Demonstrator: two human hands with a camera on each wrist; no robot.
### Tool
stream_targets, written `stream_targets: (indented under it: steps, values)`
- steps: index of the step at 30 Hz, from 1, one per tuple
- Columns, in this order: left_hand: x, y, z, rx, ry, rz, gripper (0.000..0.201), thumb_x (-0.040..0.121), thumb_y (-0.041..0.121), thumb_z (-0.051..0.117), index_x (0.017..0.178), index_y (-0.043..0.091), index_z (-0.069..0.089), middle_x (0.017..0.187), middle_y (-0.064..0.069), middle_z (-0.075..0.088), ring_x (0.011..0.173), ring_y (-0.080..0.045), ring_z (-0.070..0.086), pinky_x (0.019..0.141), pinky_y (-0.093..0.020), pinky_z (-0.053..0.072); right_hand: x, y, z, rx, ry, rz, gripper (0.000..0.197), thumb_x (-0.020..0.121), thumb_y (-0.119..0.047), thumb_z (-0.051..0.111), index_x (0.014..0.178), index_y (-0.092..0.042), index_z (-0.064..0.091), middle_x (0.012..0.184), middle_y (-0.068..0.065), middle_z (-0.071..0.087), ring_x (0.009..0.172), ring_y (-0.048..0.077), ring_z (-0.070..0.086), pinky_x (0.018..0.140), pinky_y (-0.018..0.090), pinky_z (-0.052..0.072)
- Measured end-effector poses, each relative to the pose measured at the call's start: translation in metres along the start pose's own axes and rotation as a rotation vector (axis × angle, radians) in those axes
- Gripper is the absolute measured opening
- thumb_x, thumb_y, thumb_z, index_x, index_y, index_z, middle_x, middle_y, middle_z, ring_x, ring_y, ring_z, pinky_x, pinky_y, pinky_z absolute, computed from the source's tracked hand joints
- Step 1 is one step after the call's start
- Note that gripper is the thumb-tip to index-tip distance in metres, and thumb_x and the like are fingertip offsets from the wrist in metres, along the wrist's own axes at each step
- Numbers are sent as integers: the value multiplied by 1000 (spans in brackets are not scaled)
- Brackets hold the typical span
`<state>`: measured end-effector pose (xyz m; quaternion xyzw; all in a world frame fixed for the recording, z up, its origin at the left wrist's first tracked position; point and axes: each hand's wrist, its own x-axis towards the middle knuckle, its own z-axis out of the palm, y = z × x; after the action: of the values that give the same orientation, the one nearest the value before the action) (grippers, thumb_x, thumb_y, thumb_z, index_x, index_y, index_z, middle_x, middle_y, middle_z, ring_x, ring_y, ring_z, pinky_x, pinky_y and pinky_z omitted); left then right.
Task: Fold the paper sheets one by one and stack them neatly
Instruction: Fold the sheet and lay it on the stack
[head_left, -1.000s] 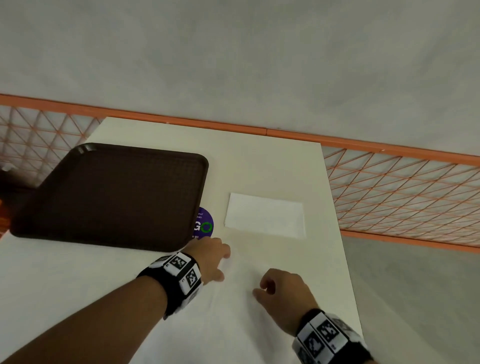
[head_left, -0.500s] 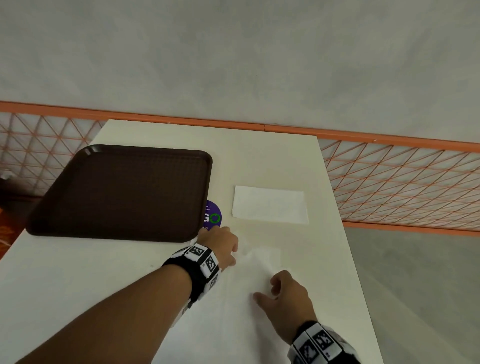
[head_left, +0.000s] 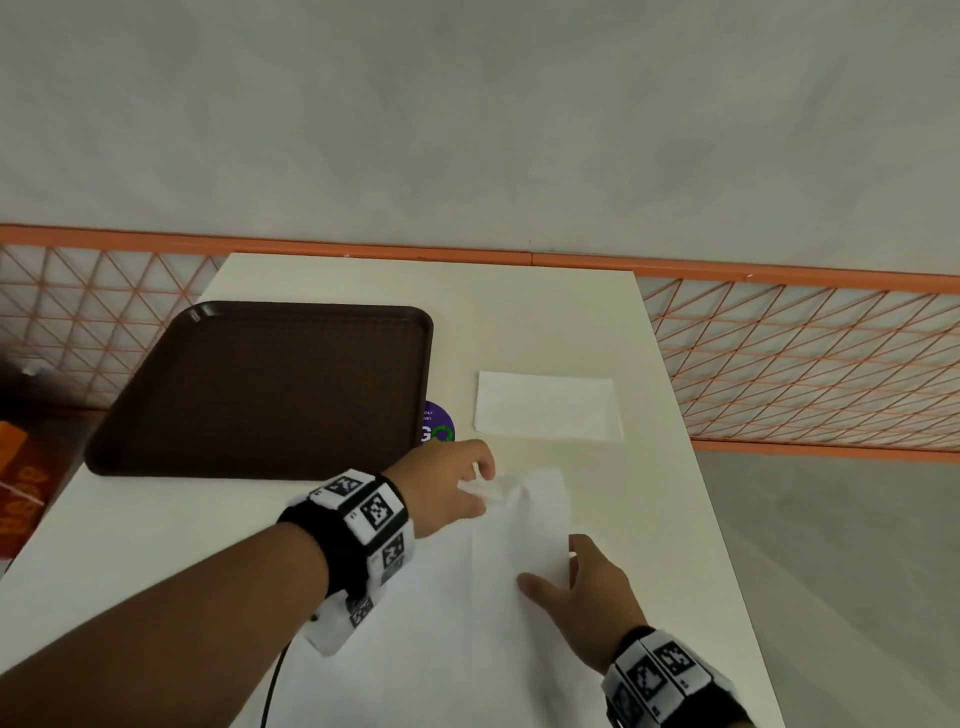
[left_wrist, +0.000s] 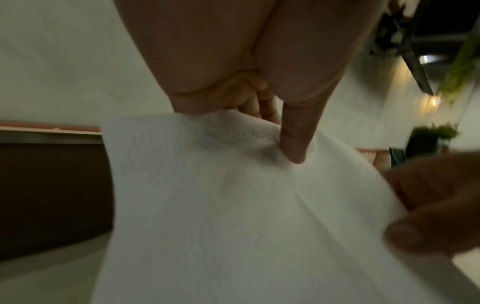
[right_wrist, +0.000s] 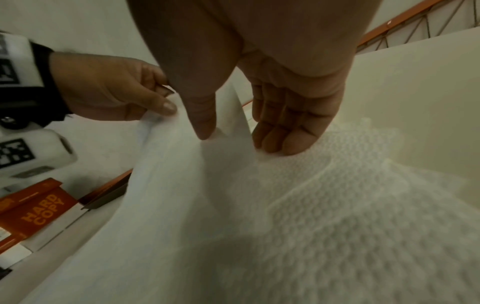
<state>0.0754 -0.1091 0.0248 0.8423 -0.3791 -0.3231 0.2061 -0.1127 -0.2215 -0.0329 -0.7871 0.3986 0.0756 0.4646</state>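
Observation:
A white paper sheet lies in front of me on the white table, its far end raised. My left hand pinches the sheet's far left corner; in the left wrist view the thumb presses the paper against curled fingers. My right hand holds the sheet's right edge, thumb on top and fingers beneath, resting on an embossed sheet below. A folded sheet lies flat farther back.
A brown tray sits at the left, with a purple round sticker beside its near right corner. An orange lattice fence runs behind and to the right. An orange box stands left of the table. The table's right edge is close to my right hand.
My left hand has taken the sheet's far left corner and raised it off the table. The right hand has slid forward along the right edge, now with the paper between thumb and fingers.

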Motion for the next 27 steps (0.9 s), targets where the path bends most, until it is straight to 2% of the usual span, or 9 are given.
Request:
stream_targets:
  steps: [3,7,9,12,16,19,21,23,27]
  values:
    - [-13,8,-16,-251,38,49,24,82,25,73,98,34,58,90,4,55,83,-12,56,80,-31,50,-8,0,-9,62,-80,-68,34,78,-41,73,107,-28,59,99,-13,69,92,7,65,81,27,52]
    - [-30,7,-38,-552,191,17,20,87,18,69,104,26,60,96,-18,68,81,-25,65,85,-46,53,-24,-7,-25,327,-202,-57,3,86,-15,70,89,-14,71,82,1,76,76,16,71,84,43,56]
    - [-38,2,-45,-648,292,-38,25,87,14,69,110,17,59,97,-21,68,84,-30,66,87,-48,52,-29,-10,-33,555,-201,-1,3,86,-9,68,84,-7,69,80,10,74,76,24,71,84,44,55]
    - [-49,-9,-44,-786,386,-116,33,85,9,70,115,15,56,92,-20,66,82,-28,63,86,-47,52,-29,-22,-44,841,-169,73,22,87,-10,67,68,-11,56,73,11,62,67,25,63,80,47,54]
    - [-57,-16,-30,-869,455,-153,25,88,15,67,108,25,58,95,-10,72,88,-26,69,88,-44,53,-22,-39,-42,968,-103,115,14,95,-25,58,93,-11,57,94,11,69,80,28,68,69,42,57]
    - [-60,-13,-20,-898,541,-147,18,92,12,61,103,26,61,93,-2,73,88,-19,69,82,-35,54,-27,-51,-36,963,-156,108,30,96,-36,54,110,-12,65,105,7,74,97,30,70,85,51,56]
    - [-63,-14,-17,-868,592,-137,16,93,11,60,98,26,64,93,1,72,89,-16,68,82,-29,53,-31,-54,-34,956,-159,76,19,94,-27,58,111,-18,64,97,5,76,88,27,70,79,47,56]
    - [-66,-18,-14,-838,607,-128,17,93,13,60,94,28,68,95,5,71,93,-12,66,86,-27,51,-28,-54,-36,950,-93,45,30,92,-18,61,122,-19,58,101,8,74,79,25,69,70,40,55]
    - [-76,-20,-12,-845,568,-144,17,91,15,63,94,32,69,99,7,71,99,-7,64,95,-29,49,-24,-56,-54,928,-58,-95,48,86,-11,68,125,-32,50,96,10,73,89,27,69,76,43,55]
